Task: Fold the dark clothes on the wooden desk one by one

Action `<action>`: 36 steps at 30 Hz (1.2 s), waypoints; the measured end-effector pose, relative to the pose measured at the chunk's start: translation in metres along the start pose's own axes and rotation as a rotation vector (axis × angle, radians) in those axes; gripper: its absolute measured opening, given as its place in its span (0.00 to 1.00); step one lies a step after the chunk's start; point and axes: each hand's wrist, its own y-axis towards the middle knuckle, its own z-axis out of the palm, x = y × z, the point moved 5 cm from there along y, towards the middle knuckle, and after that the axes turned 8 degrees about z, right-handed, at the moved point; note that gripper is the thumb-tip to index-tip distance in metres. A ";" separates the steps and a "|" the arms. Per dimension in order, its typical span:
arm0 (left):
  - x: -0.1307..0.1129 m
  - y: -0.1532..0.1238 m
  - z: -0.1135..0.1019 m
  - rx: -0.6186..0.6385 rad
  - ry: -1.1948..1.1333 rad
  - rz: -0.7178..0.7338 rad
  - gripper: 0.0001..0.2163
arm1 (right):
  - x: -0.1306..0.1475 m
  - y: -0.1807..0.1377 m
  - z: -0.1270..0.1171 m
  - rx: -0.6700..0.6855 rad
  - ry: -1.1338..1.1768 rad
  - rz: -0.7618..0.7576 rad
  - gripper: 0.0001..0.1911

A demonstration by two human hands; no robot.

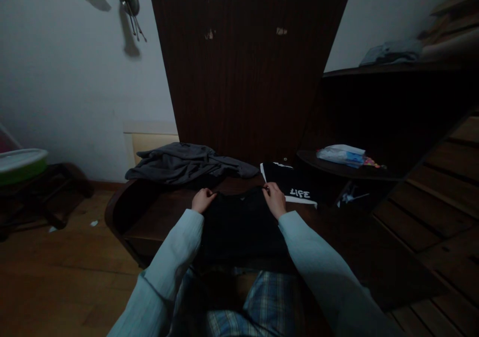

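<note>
A black shirt [243, 227] lies spread in front of me on a dark wooden bench [149, 220], its neckline towards the far side. My left hand [203, 200] pinches its upper left corner, fingers closed on the cloth. At the upper right corner my right hand [275, 199] is closed on the shirt as well. Just past my right hand is a folded black garment [299, 182] with white edges and white lettering. Behind my left hand lies a crumpled dark grey garment [187, 162]. The near part of the shirt is very dark and hard to make out.
A tall dark wooden panel [247, 78] rises behind the bench. To the right, a rounded shelf [337, 172] holds a plastic packet [340, 155]; folded cloth [392, 52] lies on a higher shelf. A green basin [22, 166] stands at far left.
</note>
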 end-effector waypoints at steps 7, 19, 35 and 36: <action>0.007 0.001 -0.002 -0.234 -0.408 0.119 0.09 | -0.020 0.007 0.017 0.052 0.524 0.276 0.16; 0.010 -0.003 0.005 -0.106 -0.673 0.154 0.24 | -0.031 0.003 0.024 0.208 0.526 0.345 0.14; 0.020 -0.002 -0.002 -0.161 -0.510 0.039 0.15 | -0.024 0.001 0.024 0.175 0.607 0.341 0.23; 0.019 -0.002 -0.002 -0.157 -0.502 0.043 0.15 | -0.023 0.000 0.023 0.169 0.594 0.333 0.22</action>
